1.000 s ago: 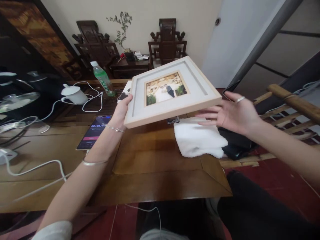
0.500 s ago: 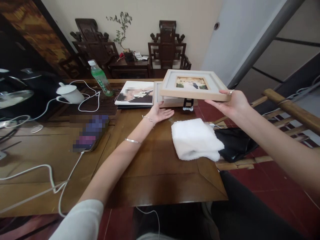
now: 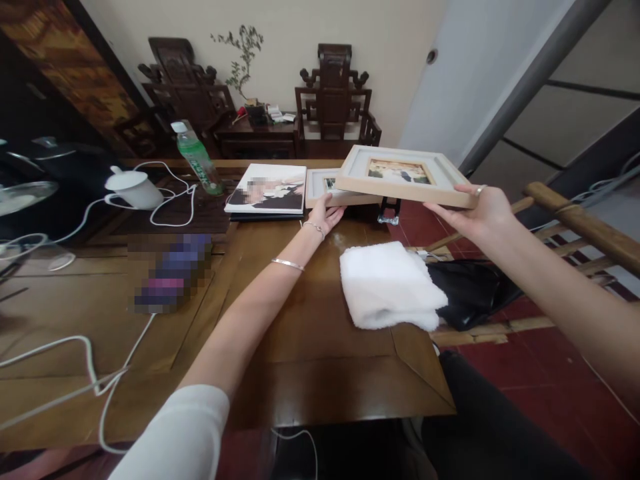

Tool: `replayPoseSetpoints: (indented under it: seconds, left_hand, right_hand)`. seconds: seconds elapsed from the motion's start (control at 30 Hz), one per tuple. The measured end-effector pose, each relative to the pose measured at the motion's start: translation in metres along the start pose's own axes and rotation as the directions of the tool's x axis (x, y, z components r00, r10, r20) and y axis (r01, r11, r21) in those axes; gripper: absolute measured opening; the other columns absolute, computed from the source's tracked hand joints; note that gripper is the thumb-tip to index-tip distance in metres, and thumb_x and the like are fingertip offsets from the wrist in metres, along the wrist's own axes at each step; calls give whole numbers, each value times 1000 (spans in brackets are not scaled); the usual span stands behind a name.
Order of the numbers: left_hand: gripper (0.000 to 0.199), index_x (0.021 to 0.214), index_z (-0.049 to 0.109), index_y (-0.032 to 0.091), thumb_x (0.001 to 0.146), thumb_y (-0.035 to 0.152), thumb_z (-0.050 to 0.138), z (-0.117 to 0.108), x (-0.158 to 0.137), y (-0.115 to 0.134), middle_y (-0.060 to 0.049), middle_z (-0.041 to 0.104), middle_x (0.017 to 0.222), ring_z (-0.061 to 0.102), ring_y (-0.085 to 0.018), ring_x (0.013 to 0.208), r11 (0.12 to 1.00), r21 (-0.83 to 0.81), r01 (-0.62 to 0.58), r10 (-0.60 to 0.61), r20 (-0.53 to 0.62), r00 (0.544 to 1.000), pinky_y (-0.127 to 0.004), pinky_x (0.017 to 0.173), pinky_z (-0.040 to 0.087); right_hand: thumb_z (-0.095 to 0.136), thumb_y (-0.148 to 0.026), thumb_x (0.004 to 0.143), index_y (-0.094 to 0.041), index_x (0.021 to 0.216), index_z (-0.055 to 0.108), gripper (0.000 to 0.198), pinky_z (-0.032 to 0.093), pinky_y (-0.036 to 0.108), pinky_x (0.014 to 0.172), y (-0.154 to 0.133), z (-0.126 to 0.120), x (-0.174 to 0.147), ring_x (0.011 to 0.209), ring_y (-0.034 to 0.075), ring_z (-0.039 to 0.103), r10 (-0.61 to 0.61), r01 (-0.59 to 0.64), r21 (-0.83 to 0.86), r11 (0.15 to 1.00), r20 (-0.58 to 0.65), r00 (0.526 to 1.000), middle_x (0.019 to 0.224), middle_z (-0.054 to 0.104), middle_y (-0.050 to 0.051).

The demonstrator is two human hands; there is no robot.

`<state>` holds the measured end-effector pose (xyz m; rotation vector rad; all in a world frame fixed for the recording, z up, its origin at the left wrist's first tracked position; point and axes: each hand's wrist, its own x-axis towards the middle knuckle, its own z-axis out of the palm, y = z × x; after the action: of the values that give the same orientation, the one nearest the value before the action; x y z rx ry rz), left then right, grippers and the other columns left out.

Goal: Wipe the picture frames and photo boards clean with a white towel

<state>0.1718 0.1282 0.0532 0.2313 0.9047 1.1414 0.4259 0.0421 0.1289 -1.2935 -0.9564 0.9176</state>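
Note:
My right hand [image 3: 485, 210] grips the right corner of a light-wood picture frame [image 3: 350, 183], thumb on top and fingers beneath, holding it tilted above the table. Inside it is a small photo [image 3: 400, 171] with a wide pale mat. Under its left part lies a second light-wood picture frame [image 3: 317, 183], partly hidden. My left hand [image 3: 325, 215] is closed on the front edge of that second frame, thumb above and fingers below. A white photo album [image 3: 267, 187] with a picture on its cover rests to the left, on something flat and black.
A folded white towel [image 3: 390, 283] lies at the table's right side, beside a black bag [image 3: 465, 290]. Farther left are a phone [image 3: 173, 273] on a cable, a green-labelled bottle [image 3: 197, 160] and a lidded white cup [image 3: 134, 190]. A black stand [image 3: 389, 210] shows beyond the table edge.
My right hand has moved the upper picture frame a little right. My left hand, open with fingers spread before, has reached forward and closed on the lower frame's edge.

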Motion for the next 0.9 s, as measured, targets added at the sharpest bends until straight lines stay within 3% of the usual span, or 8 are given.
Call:
replayPoseSetpoints:
  seconds: [0.07, 0.1, 0.33, 0.53, 0.67, 0.8, 0.9]
  left_hand:
    - [37, 125, 51, 14, 89, 18, 60, 1, 1, 4, -13, 65, 107, 70, -19, 91, 1000, -9, -13, 14, 42, 999, -21, 69, 59]
    - [36, 123, 52, 14, 88, 15, 60, 1, 0, 6, -13, 65, 107, 70, -20, 92, 1000, -14, -24, 24, 58, 998, -21, 69, 60]
    - [27, 113, 57, 12, 86, 12, 58, -2, -21, 22, -16, 61, 111, 70, -22, 96, 999, -37, -37, 43, 171, 984, -10, 55, 54]
    - [22, 105, 60, 14, 83, 12, 58, -21, -82, 52, -9, 65, 97, 71, -22, 93, 982, 18, -189, 181, 225, 957, -10, 51, 54]
    - [22, 102, 62, 13, 82, 8, 54, -46, -146, 59, -6, 66, 84, 70, -17, 74, 961, 68, -269, 256, 156, 954, -11, 42, 51]
    - [24, 92, 65, 17, 77, 4, 52, -87, -206, 50, -1, 65, 68, 64, -13, 53, 934, 180, -310, 315, -3, 949, -13, 34, 46]
    - [20, 79, 65, 22, 73, 4, 56, -123, -238, 37, 0, 64, 61, 61, -13, 47, 937, 224, -270, 294, -82, 952, -15, 31, 43]
  right_hand:
    - [42, -6, 67, -16, 95, 48, 30, 52, 45, 89, -6, 3, -3, 106, 25, 60, 169, -154, 181, 971, -72, 983, 122, 53, 20]
    - [42, -5, 68, -15, 98, 48, 32, 53, 43, 89, -9, 5, -5, 107, 25, 60, 194, -171, 220, 960, -84, 978, 125, 52, 21]
    - [38, 0, 74, -13, 102, 53, 35, 57, 40, 80, -39, 13, -17, 108, 24, 62, 248, -159, 412, 897, -174, 953, 128, 54, 18]
    - [34, 0, 77, -15, 92, 57, 31, 58, 36, 77, -60, 11, -22, 109, 22, 62, 169, -82, 398, 914, -190, 967, 129, 57, 14]
    - [34, -1, 78, -16, 91, 58, 31, 58, 37, 74, -61, 13, -21, 109, 22, 63, 175, -68, 426, 902, -219, 960, 126, 59, 13]
    - [36, -2, 75, -15, 94, 55, 29, 58, 37, 73, -45, 18, -6, 106, 22, 64, 194, -115, 385, 916, -171, 966, 125, 59, 15]
    - [37, -5, 73, -18, 88, 50, 23, 56, 40, 77, -22, 21, 15, 101, 21, 64, 136, -112, 213, 971, -103, 985, 120, 59, 17]
